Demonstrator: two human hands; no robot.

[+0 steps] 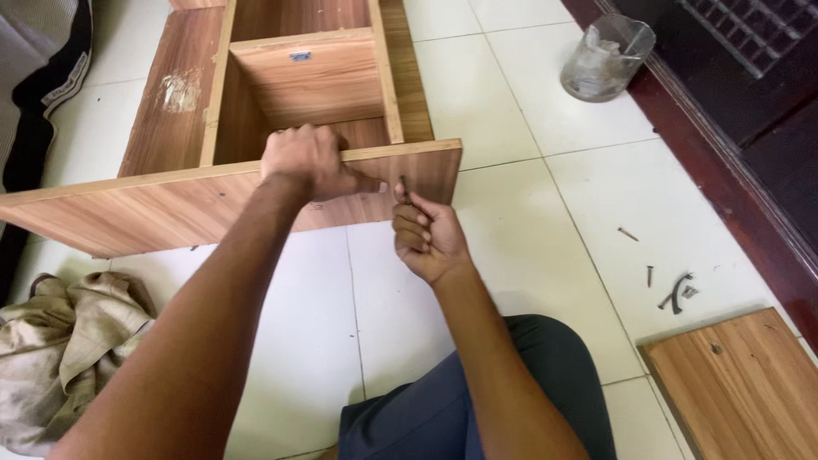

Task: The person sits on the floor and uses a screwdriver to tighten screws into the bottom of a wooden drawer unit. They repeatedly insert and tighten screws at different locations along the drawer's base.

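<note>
On the tiled floor [511, 111] in front of you lies a wooden cabinet [281, 94]. Your left hand [308, 160] grips the top edge of its front panel [170, 209], fingers curled over. Your right hand [426, 234] pinches a small dark screw [403, 185] against that panel, fingers pressed together.

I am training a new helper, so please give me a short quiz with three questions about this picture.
1. True or false: the left hand grips the top edge of the wooden panel.
2. The right hand pinches what against the panel? A) a small dark screw B) a hammer C) a brush
3. What clear thing stands on the tiled floor at upper right?

Key: 1 true; 2 A; 3 a plastic container.
</note>
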